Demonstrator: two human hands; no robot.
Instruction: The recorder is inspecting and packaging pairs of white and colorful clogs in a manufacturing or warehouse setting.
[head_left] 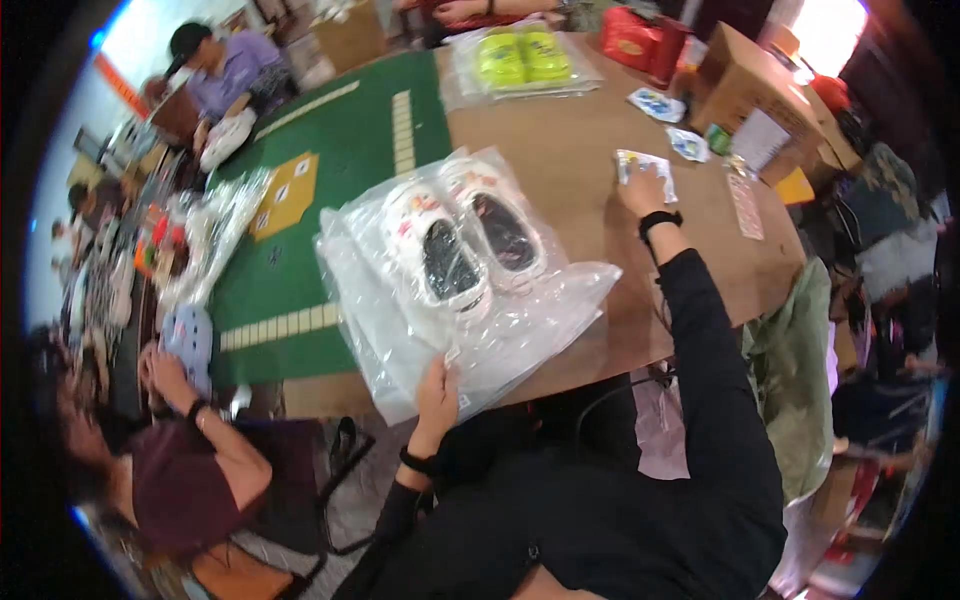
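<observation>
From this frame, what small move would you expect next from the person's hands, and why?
Probably the right hand lifts the small printed card it rests on and carries it toward the clear bag. The left hand already pinches the bag's near edge, and the white clogs lie inside.

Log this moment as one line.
left hand: grips near edge of clear bag | bag: holds white clogs | right hand: on sticker sheet | table

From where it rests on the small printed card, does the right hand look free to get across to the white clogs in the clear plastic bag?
Probably yes. The right hand lies on the small printed card, and only bare brown tabletop separates it from the white clogs, though the clear plastic bag covers them.
</observation>
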